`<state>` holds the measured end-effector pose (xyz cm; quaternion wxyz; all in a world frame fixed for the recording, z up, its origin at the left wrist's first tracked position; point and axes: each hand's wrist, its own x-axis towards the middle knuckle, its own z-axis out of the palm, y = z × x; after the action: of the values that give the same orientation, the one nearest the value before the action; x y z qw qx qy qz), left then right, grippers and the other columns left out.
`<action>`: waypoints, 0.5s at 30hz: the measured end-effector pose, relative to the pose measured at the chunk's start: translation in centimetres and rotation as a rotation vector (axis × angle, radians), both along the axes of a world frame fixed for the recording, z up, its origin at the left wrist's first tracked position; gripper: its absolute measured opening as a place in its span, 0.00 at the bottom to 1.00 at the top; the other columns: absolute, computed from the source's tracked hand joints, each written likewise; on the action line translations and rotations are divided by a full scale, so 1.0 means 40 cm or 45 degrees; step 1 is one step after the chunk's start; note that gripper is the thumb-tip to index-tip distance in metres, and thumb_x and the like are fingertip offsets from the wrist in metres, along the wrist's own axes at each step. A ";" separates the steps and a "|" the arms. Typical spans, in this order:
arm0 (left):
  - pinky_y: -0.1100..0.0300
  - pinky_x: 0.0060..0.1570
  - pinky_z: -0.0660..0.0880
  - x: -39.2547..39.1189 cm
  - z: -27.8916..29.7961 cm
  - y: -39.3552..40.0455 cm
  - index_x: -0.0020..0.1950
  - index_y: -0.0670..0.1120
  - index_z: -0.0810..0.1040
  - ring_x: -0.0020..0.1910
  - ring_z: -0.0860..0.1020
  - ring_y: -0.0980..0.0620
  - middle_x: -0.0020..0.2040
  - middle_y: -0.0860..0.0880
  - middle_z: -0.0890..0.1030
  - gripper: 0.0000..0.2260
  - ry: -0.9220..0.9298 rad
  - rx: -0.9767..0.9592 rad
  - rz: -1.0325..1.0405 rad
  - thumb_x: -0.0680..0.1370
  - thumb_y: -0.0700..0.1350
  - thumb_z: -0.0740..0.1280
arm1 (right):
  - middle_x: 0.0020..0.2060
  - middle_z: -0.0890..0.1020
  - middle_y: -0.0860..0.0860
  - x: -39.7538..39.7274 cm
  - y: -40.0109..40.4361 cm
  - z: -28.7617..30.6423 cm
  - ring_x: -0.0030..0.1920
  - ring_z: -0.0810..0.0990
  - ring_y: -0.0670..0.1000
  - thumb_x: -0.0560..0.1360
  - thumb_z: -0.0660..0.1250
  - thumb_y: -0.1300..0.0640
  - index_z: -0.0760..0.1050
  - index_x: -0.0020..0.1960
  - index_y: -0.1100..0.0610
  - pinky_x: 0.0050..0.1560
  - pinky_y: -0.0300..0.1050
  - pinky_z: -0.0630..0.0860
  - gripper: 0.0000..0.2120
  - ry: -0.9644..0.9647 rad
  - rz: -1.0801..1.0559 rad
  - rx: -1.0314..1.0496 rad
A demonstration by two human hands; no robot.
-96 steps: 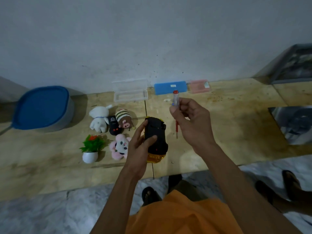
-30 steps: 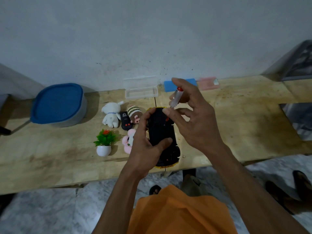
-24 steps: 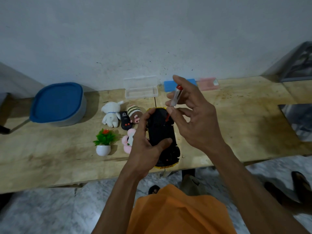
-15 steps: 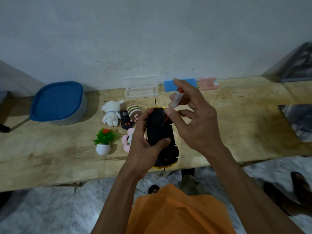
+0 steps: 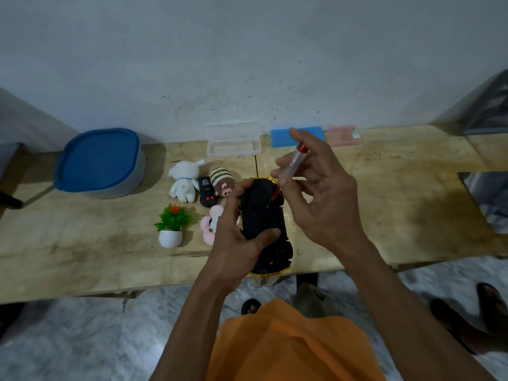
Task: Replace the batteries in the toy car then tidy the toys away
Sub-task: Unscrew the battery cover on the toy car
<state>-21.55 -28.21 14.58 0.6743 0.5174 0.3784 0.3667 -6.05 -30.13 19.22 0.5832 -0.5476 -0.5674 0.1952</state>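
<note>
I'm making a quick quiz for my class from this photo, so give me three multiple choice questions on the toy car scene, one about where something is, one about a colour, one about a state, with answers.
1. Where does the small potted plant with green leaves stand?
A. Left of the held car, on the wooden table
B. On the blue lid
C. On the floor

2. What colour is the lid of the round grey tub?
A. Pink
B. Blue
C. Orange

3. How is the black toy car with yellow trim held?
A. Lying alone on the table
B. Underside up in the left hand
C. Inside the clear plastic case

Answers:
1 A: its white pot sits on the wooden table, left of the car.
2 B: the tub's top is plainly blue.
3 B: the left hand grips the car with its black underside showing, while the right hand pinches a clear-handled, red-capped screwdriver angled down at it.
</note>
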 end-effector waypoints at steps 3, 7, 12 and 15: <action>0.44 0.59 0.80 0.000 0.000 -0.001 0.73 0.57 0.68 0.64 0.79 0.51 0.66 0.58 0.76 0.37 0.001 -0.004 0.008 0.73 0.27 0.73 | 0.55 0.80 0.51 -0.005 0.003 -0.001 0.50 0.83 0.47 0.76 0.73 0.62 0.69 0.70 0.51 0.44 0.42 0.83 0.25 -0.046 -0.068 0.032; 0.41 0.59 0.79 0.001 -0.001 -0.003 0.74 0.55 0.67 0.64 0.79 0.49 0.67 0.57 0.76 0.37 -0.005 -0.024 0.003 0.72 0.26 0.73 | 0.51 0.81 0.51 0.002 0.008 -0.007 0.49 0.84 0.47 0.78 0.68 0.65 0.63 0.76 0.54 0.47 0.45 0.84 0.29 -0.050 -0.041 0.004; 0.42 0.59 0.80 0.005 0.001 0.000 0.74 0.56 0.67 0.65 0.78 0.49 0.68 0.56 0.75 0.37 -0.020 -0.042 -0.008 0.73 0.26 0.72 | 0.55 0.82 0.50 0.000 0.005 -0.005 0.51 0.84 0.46 0.78 0.70 0.62 0.66 0.73 0.49 0.45 0.41 0.83 0.27 -0.046 -0.048 -0.021; 0.41 0.58 0.80 0.005 0.000 0.001 0.74 0.55 0.67 0.65 0.78 0.48 0.68 0.56 0.76 0.38 -0.025 -0.055 -0.013 0.72 0.26 0.72 | 0.49 0.82 0.47 0.003 0.009 -0.007 0.48 0.84 0.45 0.77 0.71 0.62 0.67 0.73 0.49 0.45 0.42 0.83 0.28 -0.018 -0.072 -0.053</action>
<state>-21.35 -28.16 14.59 0.6908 0.5010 0.3769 0.3600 -5.92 -29.79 18.93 0.5730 -0.5766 -0.5517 0.1866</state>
